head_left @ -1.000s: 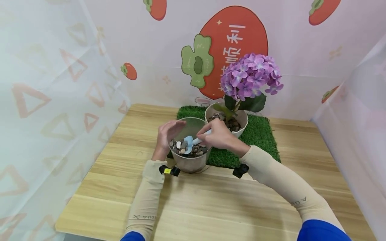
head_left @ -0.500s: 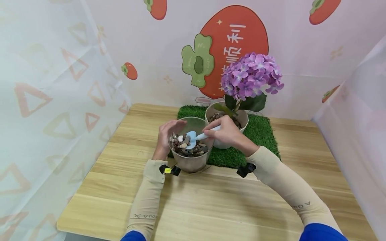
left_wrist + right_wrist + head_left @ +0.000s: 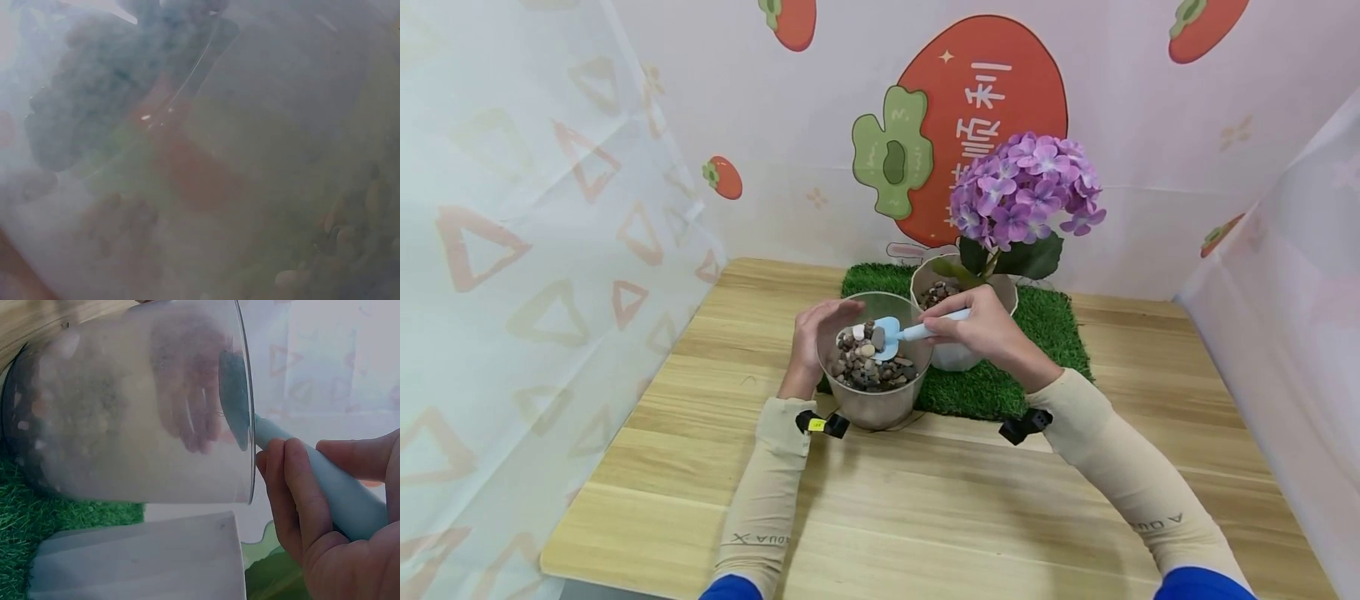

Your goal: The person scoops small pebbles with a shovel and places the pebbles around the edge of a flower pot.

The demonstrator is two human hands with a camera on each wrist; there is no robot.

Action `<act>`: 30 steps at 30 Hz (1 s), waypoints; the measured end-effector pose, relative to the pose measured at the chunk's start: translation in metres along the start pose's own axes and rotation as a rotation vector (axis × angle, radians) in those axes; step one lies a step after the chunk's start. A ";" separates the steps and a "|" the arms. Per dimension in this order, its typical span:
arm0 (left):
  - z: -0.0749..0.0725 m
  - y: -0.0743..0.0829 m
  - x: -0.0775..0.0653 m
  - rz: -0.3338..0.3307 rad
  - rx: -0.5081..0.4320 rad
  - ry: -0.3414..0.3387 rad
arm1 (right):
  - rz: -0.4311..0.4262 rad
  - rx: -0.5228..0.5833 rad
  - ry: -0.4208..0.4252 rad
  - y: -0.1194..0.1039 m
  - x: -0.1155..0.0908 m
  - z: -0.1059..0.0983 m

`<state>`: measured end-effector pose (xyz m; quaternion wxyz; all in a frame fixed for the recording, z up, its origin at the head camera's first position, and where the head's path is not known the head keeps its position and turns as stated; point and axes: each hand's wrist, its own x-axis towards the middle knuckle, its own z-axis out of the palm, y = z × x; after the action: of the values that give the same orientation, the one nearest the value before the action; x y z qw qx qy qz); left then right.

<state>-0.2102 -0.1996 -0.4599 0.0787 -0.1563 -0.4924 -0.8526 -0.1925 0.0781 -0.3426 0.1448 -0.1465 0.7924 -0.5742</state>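
A clear plastic tub [image 3: 877, 410] stands at the middle of the table, pebbles [image 3: 872, 372] covering its bottom. My right hand [image 3: 983, 327] grips the handle of a light-blue toy shovel [image 3: 889, 340]. Its blade, loaded with several pebbles including a white one, is above the bed of stones, near rim height inside the tub. In the right wrist view the thumb and fingers wrap the shovel handle [image 3: 344, 490]. Against the tub's left side rests my left hand [image 3: 807, 346], fingers extended; they show blurred through the wall in the right wrist view. The left wrist view is hazy through the plastic.
Right behind the tub, a white flowerpot [image 3: 957, 357] holds stones and a purple hydrangea [image 3: 1026, 190]. Under it lies a green turf mat [image 3: 1045, 354] on the wooden table [image 3: 917, 508]. Printed curtains [image 3: 805, 117] enclose the back and sides.
The shovel has risen from among the pebbles with stones on its blade. My right hand has shifted right and up slightly. The left hand and the tub stay in place.
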 end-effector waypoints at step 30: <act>0.015 0.009 -0.005 -0.058 0.002 0.121 | -0.013 0.031 0.027 -0.001 -0.016 -0.030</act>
<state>-0.2003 -0.1916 -0.4474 0.0838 -0.0900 -0.4920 -0.8619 -0.1897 0.1105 -0.3320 0.1328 -0.1417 0.7844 -0.5891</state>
